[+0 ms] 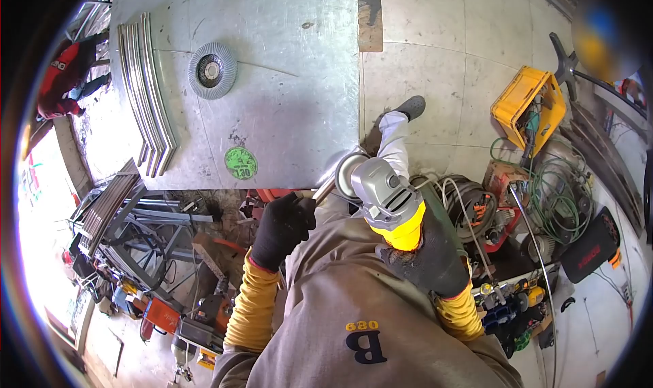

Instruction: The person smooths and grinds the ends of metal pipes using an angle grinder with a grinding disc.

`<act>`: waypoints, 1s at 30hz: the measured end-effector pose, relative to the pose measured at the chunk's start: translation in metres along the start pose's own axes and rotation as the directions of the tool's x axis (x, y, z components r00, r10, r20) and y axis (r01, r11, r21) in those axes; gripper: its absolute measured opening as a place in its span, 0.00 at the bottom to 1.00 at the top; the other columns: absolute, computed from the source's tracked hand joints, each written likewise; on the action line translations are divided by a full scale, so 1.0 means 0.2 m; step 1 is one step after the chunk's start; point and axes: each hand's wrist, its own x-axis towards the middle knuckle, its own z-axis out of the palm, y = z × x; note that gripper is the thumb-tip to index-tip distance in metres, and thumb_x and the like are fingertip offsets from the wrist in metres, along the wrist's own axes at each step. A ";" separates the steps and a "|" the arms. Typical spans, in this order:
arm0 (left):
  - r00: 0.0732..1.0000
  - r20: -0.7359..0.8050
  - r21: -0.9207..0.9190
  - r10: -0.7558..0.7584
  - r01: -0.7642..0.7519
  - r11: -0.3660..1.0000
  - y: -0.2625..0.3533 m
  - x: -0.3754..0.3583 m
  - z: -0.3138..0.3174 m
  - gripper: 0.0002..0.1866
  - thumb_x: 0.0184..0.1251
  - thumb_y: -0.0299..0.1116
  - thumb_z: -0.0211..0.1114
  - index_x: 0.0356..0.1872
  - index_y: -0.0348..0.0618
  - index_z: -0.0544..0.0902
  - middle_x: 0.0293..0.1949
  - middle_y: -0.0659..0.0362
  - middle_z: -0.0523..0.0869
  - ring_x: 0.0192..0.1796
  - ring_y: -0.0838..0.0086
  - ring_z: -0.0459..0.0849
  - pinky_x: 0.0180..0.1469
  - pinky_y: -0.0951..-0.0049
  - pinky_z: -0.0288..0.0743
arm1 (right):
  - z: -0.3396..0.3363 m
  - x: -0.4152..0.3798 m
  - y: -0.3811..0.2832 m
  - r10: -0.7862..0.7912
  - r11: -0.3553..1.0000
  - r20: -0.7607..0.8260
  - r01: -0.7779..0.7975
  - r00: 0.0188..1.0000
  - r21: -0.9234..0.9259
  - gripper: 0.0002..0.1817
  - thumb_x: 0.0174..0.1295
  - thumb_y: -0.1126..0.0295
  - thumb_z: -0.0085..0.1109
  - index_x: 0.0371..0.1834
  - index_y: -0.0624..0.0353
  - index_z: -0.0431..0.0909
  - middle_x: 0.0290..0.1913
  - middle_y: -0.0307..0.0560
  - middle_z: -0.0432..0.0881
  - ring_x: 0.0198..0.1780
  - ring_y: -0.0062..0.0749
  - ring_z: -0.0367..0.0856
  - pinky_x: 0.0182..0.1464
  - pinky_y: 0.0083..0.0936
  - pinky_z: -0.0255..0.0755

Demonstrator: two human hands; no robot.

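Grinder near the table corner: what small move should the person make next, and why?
Probably guide the grinder lightly along the bar, if that bar is what needs grinding. The right hand holds the tool, its disc sits right by the bar near the table corner, and the left hand grips the bar's near end.

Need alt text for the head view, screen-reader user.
A gloved right hand holds a grey-and-yellow angle grinder, its disc at a metal piece gripped in the gloved left hand, by the edge of a metal-topped table. Bent metal bars and a round abrasive wheel lie on the table.
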 end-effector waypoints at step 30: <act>0.874 0.314 -0.503 -0.371 0.484 0.716 0.10 0.01 -0.09 0.24 0.94 0.46 0.62 0.36 0.39 0.85 0.23 0.61 0.83 0.21 0.79 0.77 0.25 0.74 0.68 | -0.04 -0.01 0.00 -0.046 0.997 0.037 0.044 0.998 0.055 0.49 0.60 0.57 0.89 0.79 0.69 0.72 0.51 0.66 0.93 0.50 0.67 0.95 0.50 0.49 0.90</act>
